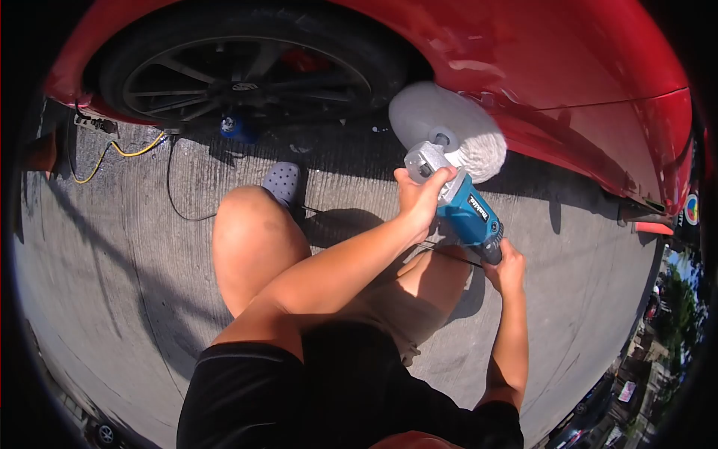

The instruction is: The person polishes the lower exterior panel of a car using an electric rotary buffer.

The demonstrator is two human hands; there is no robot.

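Note:
A teal and silver power polisher (471, 213) with a round white fluffy pad (449, 127) is between my hands. The pad lies at the lower edge of the red car body (553, 75); whether they touch is hard to tell. My left hand (422, 196) is closed on the silver front part of the polisher, beside the pad. Near the black rear end of the tool, my right hand (510, 267) has its fingers wrapped round the handle. A black cord runs from that end across my legs.
The car's black wheel (239, 86) stands at the upper left, with a blue bottle (233, 127) beside it. A yellow cord (138, 151) and a power strip (96, 122) are at the left. My shoe (283, 183) rests on the concrete (105, 284).

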